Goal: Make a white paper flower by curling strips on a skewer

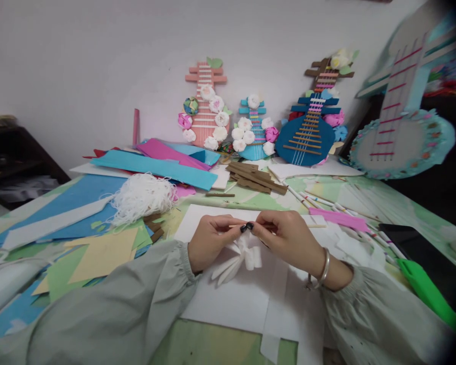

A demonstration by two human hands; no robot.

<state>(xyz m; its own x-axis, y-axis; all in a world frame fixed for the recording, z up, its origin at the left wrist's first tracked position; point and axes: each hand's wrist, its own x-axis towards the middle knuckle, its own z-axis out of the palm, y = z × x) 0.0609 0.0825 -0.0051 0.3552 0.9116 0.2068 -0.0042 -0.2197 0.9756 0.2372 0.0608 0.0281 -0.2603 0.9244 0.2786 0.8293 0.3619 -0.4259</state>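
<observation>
Both my hands meet over a white sheet (220,304) on the table. A thin wooden stick (317,225) runs between my fingers and sticks out to the right. From it hang white paper pieces (247,256), some narrow like petals, some curled into loops. My left hand (215,241) is closed in a pinch, its thumb at the top of the paper. My right hand (291,238) pinches the stick and paper from the other side, and the two thumb tips touch. The exact spot where the paper meets the stick is hidden by my fingers.
At the left lie a heap of white string (142,200) and coloured paper sheets (102,253). Brown strips (256,177) lie behind the white sheet. A green cutter-like tool (427,291) and black tablet (421,253) are at right. Flower-trimmed paper lutes (307,137) lean on the wall.
</observation>
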